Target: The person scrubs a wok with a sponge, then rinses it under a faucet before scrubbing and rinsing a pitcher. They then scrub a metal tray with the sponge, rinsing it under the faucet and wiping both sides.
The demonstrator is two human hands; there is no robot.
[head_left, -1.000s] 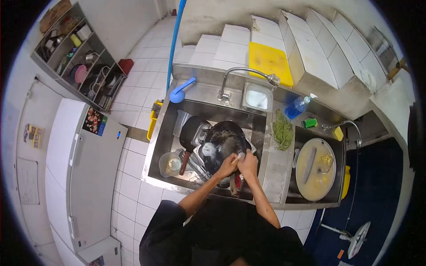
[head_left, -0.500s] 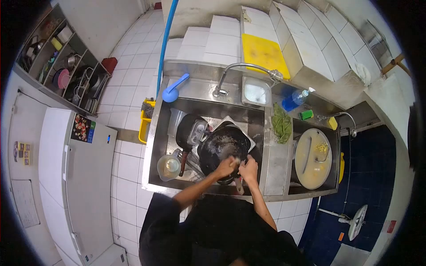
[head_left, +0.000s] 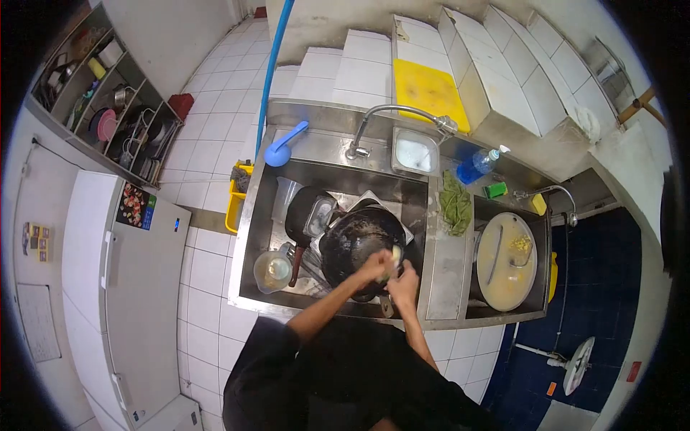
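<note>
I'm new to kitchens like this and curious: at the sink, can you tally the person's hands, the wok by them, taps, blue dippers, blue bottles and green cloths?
Hands: 2 (left hand, right hand)
Wok: 1
Taps: 2 (left tap, right tap)
Blue dipper: 1
Blue bottle: 1
Green cloth: 1
Total: 8

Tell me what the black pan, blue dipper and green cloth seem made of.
The black pan looks like metal, dull and worn: greyish-brown patches mottle its inside; any coating is unclear. The blue dipper seems smooth plastic, judging by its even colour. The green cloth is probably matt fabric, lying in soft folds; the fibre can't be told.
</note>
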